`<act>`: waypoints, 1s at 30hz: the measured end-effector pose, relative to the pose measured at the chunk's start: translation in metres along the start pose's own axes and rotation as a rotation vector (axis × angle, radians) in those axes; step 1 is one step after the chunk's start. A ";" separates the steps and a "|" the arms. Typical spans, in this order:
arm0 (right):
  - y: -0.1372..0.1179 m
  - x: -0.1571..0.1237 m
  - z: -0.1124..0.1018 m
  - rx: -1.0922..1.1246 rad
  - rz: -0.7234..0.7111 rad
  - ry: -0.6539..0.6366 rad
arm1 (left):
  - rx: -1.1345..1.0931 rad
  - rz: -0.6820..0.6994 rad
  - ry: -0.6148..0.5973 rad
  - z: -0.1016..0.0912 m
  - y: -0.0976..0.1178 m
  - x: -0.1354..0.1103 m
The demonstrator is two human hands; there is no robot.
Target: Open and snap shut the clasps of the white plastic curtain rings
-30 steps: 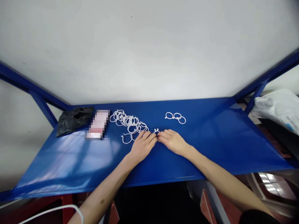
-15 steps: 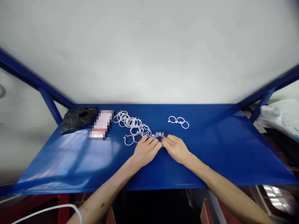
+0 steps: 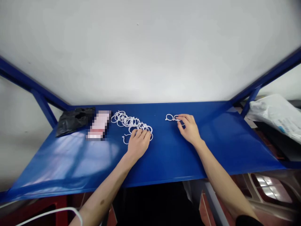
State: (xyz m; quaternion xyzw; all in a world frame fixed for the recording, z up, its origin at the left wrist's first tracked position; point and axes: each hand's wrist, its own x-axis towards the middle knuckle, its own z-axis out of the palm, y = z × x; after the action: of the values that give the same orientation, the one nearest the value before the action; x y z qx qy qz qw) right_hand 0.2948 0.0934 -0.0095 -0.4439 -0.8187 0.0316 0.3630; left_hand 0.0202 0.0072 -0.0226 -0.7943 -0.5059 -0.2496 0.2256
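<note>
A heap of several white plastic rings (image 3: 128, 121) lies on the blue shelf board (image 3: 223, 141), left of centre. My left hand (image 3: 138, 143) rests at the heap's near edge, fingers stretched flat over the nearest rings. Farther right lies a short row of white rings (image 3: 169, 117). My right hand (image 3: 190, 129) is at the right end of that row, thumb and fingertips pinched together on a ring there. The fingers cover part of the row.
A crumpled black bag (image 3: 74, 119) and a pink packet (image 3: 98, 125) lie at the back left. Blue frame bars slant up at both sides against a white wall. A white plastic bag (image 3: 275, 114) sits beyond the right end. A white cable (image 3: 47, 213) runs below left.
The hands were together on one ring at the centre. Now the right hand has moved back and right to the short row, and the left hand has shifted left onto the heap.
</note>
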 end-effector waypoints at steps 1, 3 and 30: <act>0.011 0.000 -0.003 0.003 0.038 -0.052 | 0.006 -0.019 0.004 0.000 -0.001 0.000; 0.029 -0.001 -0.007 0.026 0.090 -0.159 | 0.013 -0.062 0.008 -0.001 -0.003 0.000; 0.019 -0.003 0.003 -0.001 0.127 -0.169 | -0.052 -0.065 0.083 0.001 -0.012 -0.002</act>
State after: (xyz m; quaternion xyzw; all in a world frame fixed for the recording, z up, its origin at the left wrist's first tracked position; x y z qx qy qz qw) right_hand 0.3067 0.1035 -0.0201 -0.4907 -0.8167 0.0916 0.2896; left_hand 0.0085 0.0115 -0.0237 -0.7721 -0.5150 -0.3024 0.2173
